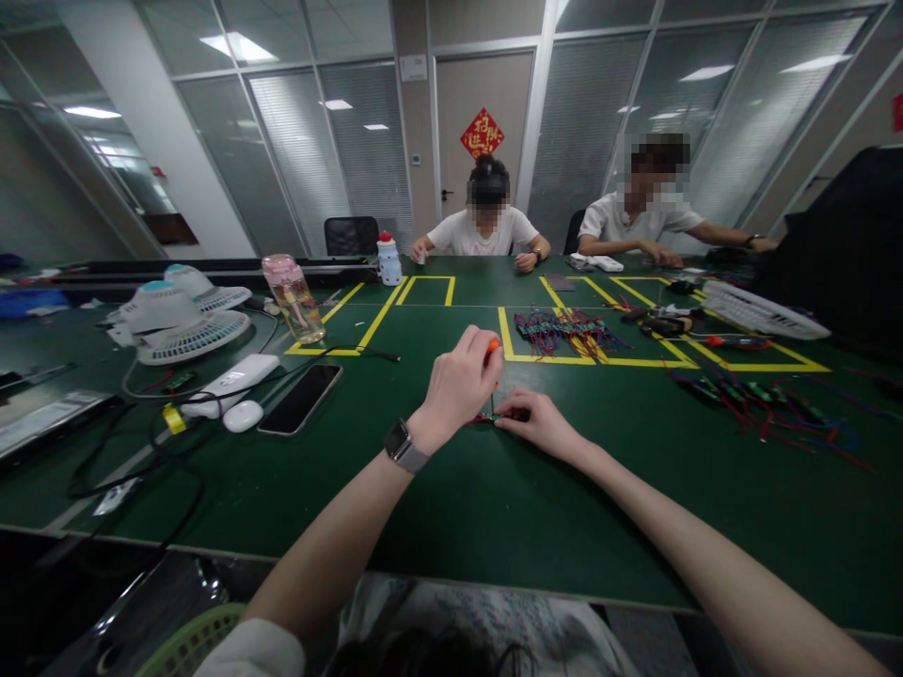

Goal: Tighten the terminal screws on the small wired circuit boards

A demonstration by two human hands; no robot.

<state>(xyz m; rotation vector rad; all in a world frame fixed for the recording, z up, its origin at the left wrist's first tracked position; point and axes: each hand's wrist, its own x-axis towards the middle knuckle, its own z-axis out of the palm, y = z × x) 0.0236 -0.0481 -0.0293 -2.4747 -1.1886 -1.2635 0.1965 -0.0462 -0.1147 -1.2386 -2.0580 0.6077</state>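
My left hand [462,376], with a watch on its wrist, is closed round the orange handle of a screwdriver [493,346]. The screwdriver stands upright, and its thin shaft points down at a small green circuit board [486,418] with red wire on the table. My right hand [540,423] rests low beside it, thumb and fingertips pinching the right edge of that board. The left fingers hide most of the handle. Whether the tip sits in a screw is too small to make out.
Bundles of wired circuit boards [568,331] lie ahead within yellow tape, with more boards [762,400] to the right. At left are a phone [301,400], a white power bank [232,384], a bottle [294,299], fans [190,324] and cables. Two people sit across the table.
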